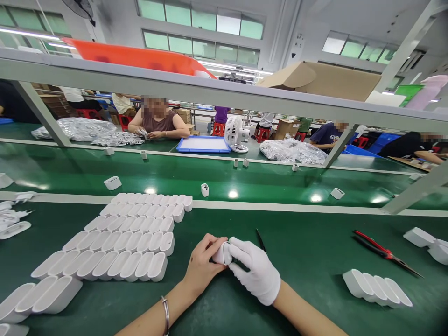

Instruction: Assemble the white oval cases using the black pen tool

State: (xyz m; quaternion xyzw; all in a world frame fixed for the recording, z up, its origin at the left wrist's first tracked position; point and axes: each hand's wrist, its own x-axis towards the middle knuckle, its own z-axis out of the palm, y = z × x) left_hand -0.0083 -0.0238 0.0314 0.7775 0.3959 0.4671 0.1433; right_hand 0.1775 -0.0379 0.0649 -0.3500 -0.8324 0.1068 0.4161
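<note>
Bare left hand [206, 261] pinches a small white casing [219, 255] over the green bench [227, 308]; gloved right hand [254, 268], fingers curled, grips its right side. Rows of white shells [124, 240] stand left of the hands; red-and-black pliers [388, 255] lie right. Beyond: green strip [273, 189], then seated co-worker [157, 126] and white fan [234, 130].

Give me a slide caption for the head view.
Bare left hand and gloved right hand hold a white casing near rows of white shells.
</note>
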